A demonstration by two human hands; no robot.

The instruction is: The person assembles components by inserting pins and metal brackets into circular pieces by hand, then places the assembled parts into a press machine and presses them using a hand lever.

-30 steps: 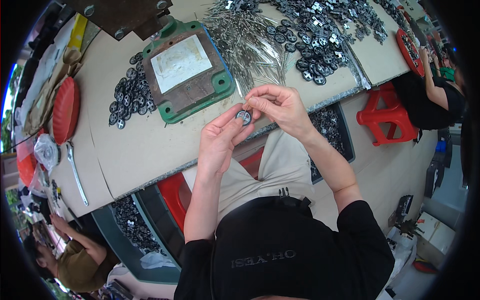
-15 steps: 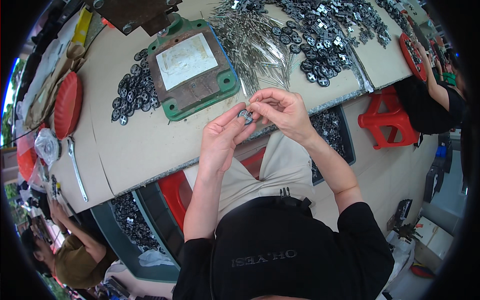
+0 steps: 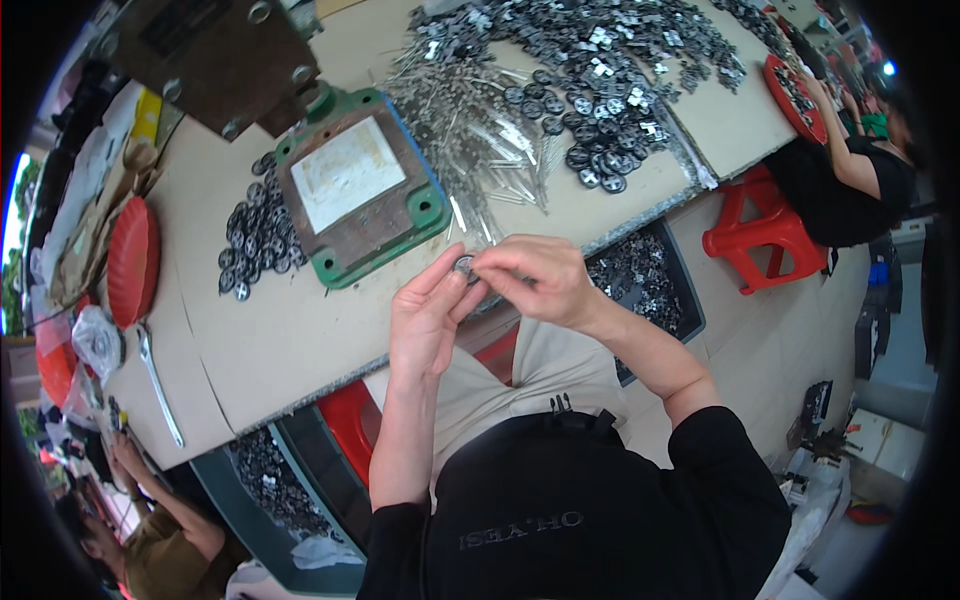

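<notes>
My left hand (image 3: 425,318) pinches a small black wheel (image 3: 464,264) with silver spokes between thumb and fingers, just off the table's front edge. Against the wheel's right side are the closed fingertips of my right hand (image 3: 545,280); whatever they hold is hidden by the fingers. Beyond the hands lies a loose heap of thin metal pins (image 3: 505,140). Similar black wheels (image 3: 608,160) are piled right of the pins, and another wheel pile (image 3: 262,225) sits left of the green-based press (image 3: 335,272).
The press's dark upper block (image 3: 215,65) overhangs at upper left. A red dish (image 3: 133,262) and a wrench (image 3: 160,385) lie at left. Small black parts (image 3: 640,40) cover the far table. Bins (image 3: 225,500) and a red stool (image 3: 765,235) stand below. Two other people work at either side.
The view has shifted, so the table and press sit lower in the picture. My right fingertips have closed in on the wheel; a thin metal piece seen at them earlier is now hidden.
</notes>
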